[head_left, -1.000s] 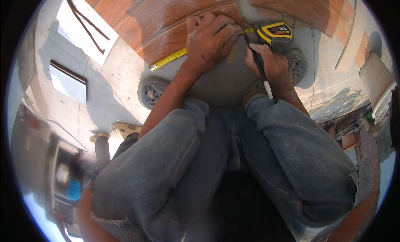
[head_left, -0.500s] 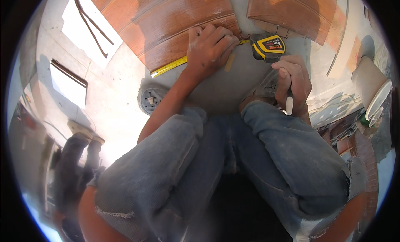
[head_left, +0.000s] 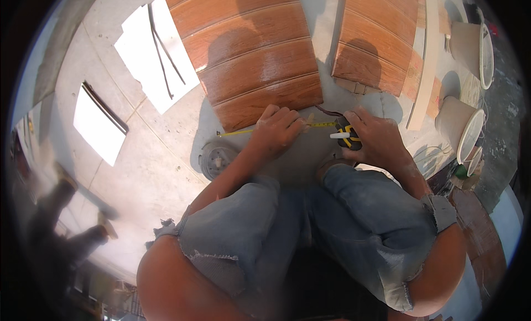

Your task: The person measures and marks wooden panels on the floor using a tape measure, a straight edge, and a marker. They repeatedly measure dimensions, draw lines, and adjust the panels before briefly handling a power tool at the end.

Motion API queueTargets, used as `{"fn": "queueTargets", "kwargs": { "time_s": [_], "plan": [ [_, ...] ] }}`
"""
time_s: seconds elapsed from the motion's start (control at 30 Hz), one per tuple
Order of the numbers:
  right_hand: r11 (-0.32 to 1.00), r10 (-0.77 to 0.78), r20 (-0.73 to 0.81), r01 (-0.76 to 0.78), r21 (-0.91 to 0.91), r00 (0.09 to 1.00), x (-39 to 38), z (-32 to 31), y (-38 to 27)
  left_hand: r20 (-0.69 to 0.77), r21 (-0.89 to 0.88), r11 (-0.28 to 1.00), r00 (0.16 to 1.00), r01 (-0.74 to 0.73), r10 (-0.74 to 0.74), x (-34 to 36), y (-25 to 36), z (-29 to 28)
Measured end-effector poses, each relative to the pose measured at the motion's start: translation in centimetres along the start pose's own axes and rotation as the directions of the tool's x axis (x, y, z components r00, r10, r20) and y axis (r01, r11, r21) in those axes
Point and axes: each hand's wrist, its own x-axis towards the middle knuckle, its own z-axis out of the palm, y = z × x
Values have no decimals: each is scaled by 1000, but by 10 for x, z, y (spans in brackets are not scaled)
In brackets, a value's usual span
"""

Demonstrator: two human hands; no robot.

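My left hand (head_left: 276, 132) is closed on the yellow tape blade (head_left: 238, 132), just below the near edge of a brown wood-grain plank panel (head_left: 260, 61). The blade runs across the grey floor to my right hand (head_left: 370, 136), which grips the black and yellow tape measure (head_left: 348, 130) together with a pen (head_left: 338, 136), its white end pointing left. A second wood-grain panel (head_left: 376, 28) lies to the upper right. Between my hands a small thin tan piece (head_left: 310, 121) is partly visible.
White boards (head_left: 102, 133) with dark strips lie at left on the concrete floor (head_left: 110, 55). A long pale strip (head_left: 426, 72) and pale buckets (head_left: 464, 50) are at right. A co-worker's dark-clothed legs (head_left: 69, 227) are at lower left. My jeans-covered knees are below.
My right hand has moved onto the tape measure while keeping the pen. The blade now sits slightly off the panel's edge. The view has shifted, and the co-worker's legs have moved.
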Motion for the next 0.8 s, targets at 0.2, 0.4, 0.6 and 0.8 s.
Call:
{"fn": "queueTargets", "kwargs": {
  "time_s": [0.2,0.4,0.6,0.8],
  "plan": [
    [990,-28,153,49,-135,988,-26,-176,-33,68,-200,971,990,134,-123,18,-2,-142],
    [977,-88,127,111,-184,988,57,-316,-30,164,-92,934,930,346,-329,98,-59,-299],
    [960,-208,-328,128,-249,922,181,-357,87,0,207,948,969,240,-246,219,-166,-358],
    [985,-149,-216,125,-123,965,291,-339,100,7,77,877,879,475,-477,250,-260,-341]
  ]
}}
